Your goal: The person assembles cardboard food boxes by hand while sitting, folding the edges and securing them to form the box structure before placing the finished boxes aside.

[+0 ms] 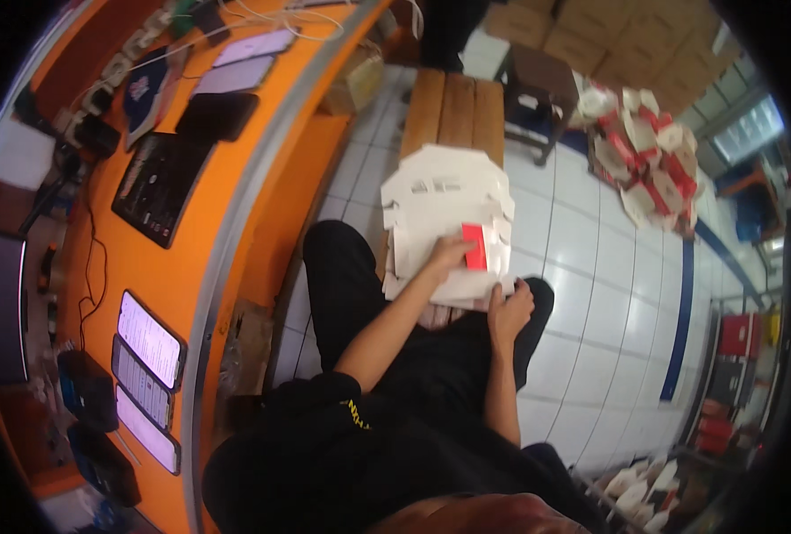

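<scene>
Cardboard: a white, flat-cut blank (435,209) is lying on the wooden counter (453,107), between the person's knees, its tabs showing along the left and right edges.
Red panel: a small red panel (475,246) is showing on the right half of the blank; whether it is lying loose or belonging to the card, I cannot tell.
Left hand: the left hand (450,257) is reaching over the blank, its fingers touching the red panel; whether they are gripping or pressing, I cannot tell.
Right hand: the right hand (510,312) is resting at the blank's near right corner, fingers curling in narrowly; their grip I cannot tell.
Orange counter: on the left, the orange counter (237,162) is carrying three lit phones (151,341) on its near part and a flat black box (164,189) farther away.
Far right: red-and-white cartons (652,169) are lying heaped on the tiled floor (582,307).
</scene>
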### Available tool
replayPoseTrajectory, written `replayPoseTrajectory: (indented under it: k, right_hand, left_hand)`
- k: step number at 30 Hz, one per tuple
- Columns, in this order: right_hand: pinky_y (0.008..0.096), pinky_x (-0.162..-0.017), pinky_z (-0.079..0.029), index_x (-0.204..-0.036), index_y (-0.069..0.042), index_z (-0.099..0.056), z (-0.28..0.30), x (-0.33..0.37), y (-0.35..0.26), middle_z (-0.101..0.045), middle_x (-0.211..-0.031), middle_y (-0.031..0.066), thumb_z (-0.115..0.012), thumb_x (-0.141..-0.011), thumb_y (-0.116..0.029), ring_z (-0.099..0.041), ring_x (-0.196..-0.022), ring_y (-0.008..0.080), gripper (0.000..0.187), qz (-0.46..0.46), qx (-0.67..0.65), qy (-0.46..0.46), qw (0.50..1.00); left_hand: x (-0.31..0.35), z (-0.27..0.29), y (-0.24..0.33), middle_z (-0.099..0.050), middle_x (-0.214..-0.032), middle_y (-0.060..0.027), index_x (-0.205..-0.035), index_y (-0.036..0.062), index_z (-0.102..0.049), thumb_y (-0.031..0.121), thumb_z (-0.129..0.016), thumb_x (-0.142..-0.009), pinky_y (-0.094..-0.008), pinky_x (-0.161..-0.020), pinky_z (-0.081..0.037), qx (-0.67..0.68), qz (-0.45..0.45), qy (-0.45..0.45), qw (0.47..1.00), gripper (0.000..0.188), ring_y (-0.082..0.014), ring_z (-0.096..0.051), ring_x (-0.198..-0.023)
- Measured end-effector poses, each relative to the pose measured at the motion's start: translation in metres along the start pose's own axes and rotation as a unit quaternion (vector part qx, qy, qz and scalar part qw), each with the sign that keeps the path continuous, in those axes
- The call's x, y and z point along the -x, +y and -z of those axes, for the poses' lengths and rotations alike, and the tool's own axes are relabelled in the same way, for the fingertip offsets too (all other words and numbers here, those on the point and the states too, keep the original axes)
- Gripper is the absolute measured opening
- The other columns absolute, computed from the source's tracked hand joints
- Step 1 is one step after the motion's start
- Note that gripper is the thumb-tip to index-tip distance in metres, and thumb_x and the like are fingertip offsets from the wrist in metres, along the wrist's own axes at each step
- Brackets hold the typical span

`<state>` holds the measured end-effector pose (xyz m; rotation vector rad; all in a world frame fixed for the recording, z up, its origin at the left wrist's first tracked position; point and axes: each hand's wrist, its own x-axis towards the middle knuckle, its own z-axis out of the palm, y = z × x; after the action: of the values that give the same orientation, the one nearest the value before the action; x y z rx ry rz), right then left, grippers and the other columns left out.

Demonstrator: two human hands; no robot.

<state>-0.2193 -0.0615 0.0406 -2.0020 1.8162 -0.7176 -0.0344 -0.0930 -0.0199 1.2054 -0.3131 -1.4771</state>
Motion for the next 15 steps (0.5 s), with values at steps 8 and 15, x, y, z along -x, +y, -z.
replayPoseTrajectory:
  k: [8,15]
  right_hand:
    - [0.0431,-0.075,-0.055,-0.118,0.001,-0.064,-0.003,0.001,-0.008,-0.065,-0.107,0.0223,-0.062,-0.098,-0.008,-0.07,-0.083,0.0358,0.022,-0.042,-0.309,-0.055,0.948]
    - [0.0443,-0.079,-0.053,-0.113,-0.004,-0.07,-0.011,0.002,-0.014,-0.065,-0.107,0.0187,-0.062,-0.098,-0.006,-0.067,-0.091,0.0365,0.017,0.085,-0.169,-0.026,0.982]
  left_hand:
    - [0.03,-0.017,0.031,-0.07,-0.117,-0.0094,-0.123,-0.0029,-0.066,0.006,-0.063,-0.098,-0.0345,-0.092,-0.058,-0.007,-0.005,-0.057,0.998,0.027,-0.0194,-0.069,-0.105]
    - [0.038,-0.031,0.016,-0.071,-0.11,-0.0125,-0.127,-0.0052,-0.064,0.0,-0.06,-0.097,-0.0305,-0.085,-0.06,-0.103,-0.032,-0.051,0.993,0.031,-0.0182,-0.07,-0.098]
